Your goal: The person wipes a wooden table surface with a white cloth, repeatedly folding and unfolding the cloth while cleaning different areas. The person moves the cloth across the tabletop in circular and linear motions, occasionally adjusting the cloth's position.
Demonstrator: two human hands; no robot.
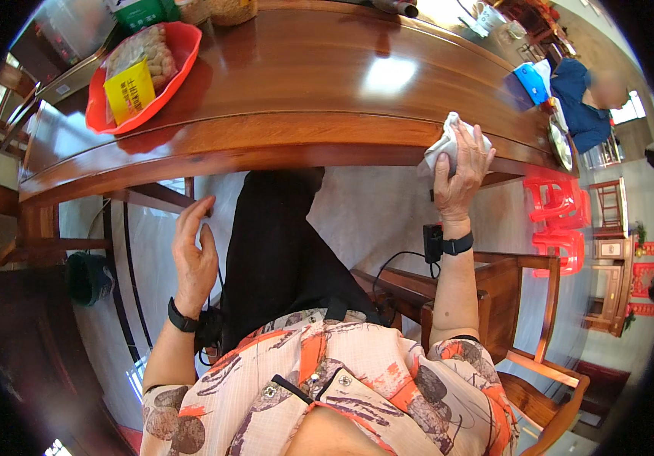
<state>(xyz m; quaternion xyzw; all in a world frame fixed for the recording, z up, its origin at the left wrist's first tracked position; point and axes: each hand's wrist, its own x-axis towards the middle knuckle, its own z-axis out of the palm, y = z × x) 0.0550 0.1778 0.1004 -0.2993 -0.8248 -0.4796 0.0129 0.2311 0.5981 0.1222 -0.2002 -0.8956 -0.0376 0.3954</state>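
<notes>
A folded whitish cloth (443, 149) lies against the front edge of a polished wooden table (304, 85). My right hand (461, 165) holds this cloth, fingers spread over it and thumb at its near side. Below the table's front edge, at the left, my left hand (195, 256) hangs in the air with thumb and fingers apart and nothing in it. Both wrists wear black bands. What part of the cloth lies under my right palm is hidden.
On the table's left stands a red plastic dish (158, 108) with bagged peanuts (153, 57) and a yellow packet (130, 91). At the right are a blue tissue pack (530, 82), a plate (560, 142) and a person in dark blue (580, 108). Wooden chair (549, 308) and red stools (557, 251) stand right.
</notes>
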